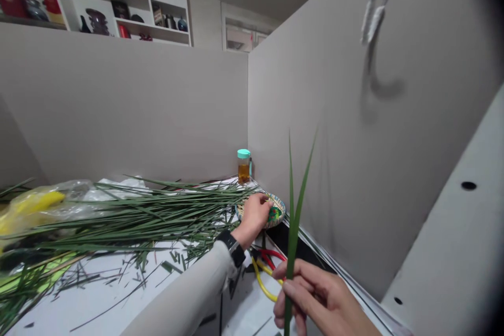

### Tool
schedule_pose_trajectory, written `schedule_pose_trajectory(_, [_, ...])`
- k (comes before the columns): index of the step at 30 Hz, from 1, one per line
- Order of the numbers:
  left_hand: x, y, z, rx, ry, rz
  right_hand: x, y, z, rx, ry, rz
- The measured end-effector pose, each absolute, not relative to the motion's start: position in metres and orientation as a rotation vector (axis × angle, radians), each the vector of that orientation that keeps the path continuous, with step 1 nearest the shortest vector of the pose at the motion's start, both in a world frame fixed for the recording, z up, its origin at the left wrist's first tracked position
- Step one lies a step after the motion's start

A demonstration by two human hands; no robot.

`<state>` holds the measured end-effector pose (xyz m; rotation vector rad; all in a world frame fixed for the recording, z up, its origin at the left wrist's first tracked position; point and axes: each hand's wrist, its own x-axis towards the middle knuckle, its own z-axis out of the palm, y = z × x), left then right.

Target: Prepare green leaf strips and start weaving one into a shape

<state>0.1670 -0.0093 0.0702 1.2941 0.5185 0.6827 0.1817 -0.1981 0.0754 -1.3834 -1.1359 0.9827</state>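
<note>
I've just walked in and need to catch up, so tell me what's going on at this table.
A person is working with long green leaves. The right hand holds a green leaf upright, its tip split in two. The left hand is at a small woven basket containing green and red bits; what its fingers grip, if anything, is unclear. A pile of long leaves lies to the left, with yellow tool handles near the right hand.
</note>
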Motion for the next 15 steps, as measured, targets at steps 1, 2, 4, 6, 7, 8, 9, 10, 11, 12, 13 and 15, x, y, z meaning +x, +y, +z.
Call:
schedule_pose_trajectory(1, [0.154,-0.015,0.076,1.314,0.481,0.697,0.181,-0.194,0.076,-1.388,-1.166,0.978])
schedule_pose_trajectory(2, [0.139,-0.021,0.081,1.33,0.441,0.705,0.181,-0.189,0.076,-1.397,-1.194,0.971])
schedule_pose_trajectory(4, [0.106,-0.037,0.092,1.353,0.355,0.711,0.178,-0.181,0.079,-1.405,-1.242,0.963])
schedule_pose_trajectory(6, [0.074,-0.052,0.101,1.354,0.307,0.71,0.171,-0.172,0.081,-1.406,-1.286,0.962])
schedule_pose_trajectory(7, [0.061,-0.058,0.104,1.357,0.299,0.714,0.166,-0.168,0.083,-1.4,-1.314,0.968])
schedule_pose_trajectory(8, [0.049,-0.063,0.106,1.354,0.309,0.723,0.16,-0.164,0.084,-1.394,-1.347,0.973])
schedule_pose_trajectory(9, [0.039,-0.067,0.108,1.34,0.324,0.732,0.153,-0.16,0.084,-1.389,-1.379,0.974])
schedule_pose_trajectory(10, [0.03,-0.069,0.109,1.319,0.339,0.74,0.145,-0.155,0.085,-1.386,-1.408,0.975])
schedule_pose_trajectory(11, [0.022,-0.069,0.11,1.294,0.356,0.746,0.138,-0.152,0.086,-1.384,-1.43,0.977])
schedule_pose_trajectory(12, [0.015,-0.069,0.11,1.266,0.367,0.751,0.131,-0.149,0.088,-1.387,-1.446,0.982])
schedule_pose_trajectory(13, [0.009,-0.068,0.11,1.242,0.373,0.758,0.123,-0.146,0.09,-1.392,-1.45,0.992])
schedule_pose_trajectory(15, [-0.004,-0.066,0.11,1.193,0.386,0.782,0.111,-0.143,0.096,-1.391,-1.446,1.041])
